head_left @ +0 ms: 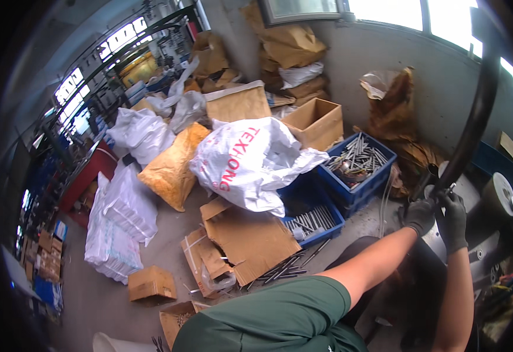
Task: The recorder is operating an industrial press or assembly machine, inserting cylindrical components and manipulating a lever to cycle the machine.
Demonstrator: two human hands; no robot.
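At the right, both hands wear dark gloves and are close together at a machine [435,234], beside the foot of a thick black curved pipe [481,100]. My left hand [421,216] has its fingers curled in by a short dark metal tube [429,174]; what they grip is hidden. My right hand [453,222] is raised just beside it, fingers bunched at a small shiny metal piece [451,186] too small to name. A grey cylinder with a pale end face [506,193] sits on the machine to the right of my hands.
Left of the machine stands a blue crate of metal rods [356,186]; a lower blue crate [321,236] holds metal pins. Dark rods [280,271] lie on the floor by a flattened cardboard box [256,240]. White sacks [245,164], an open wooden box [327,120] and brown paper bags [294,47] stand beyond.
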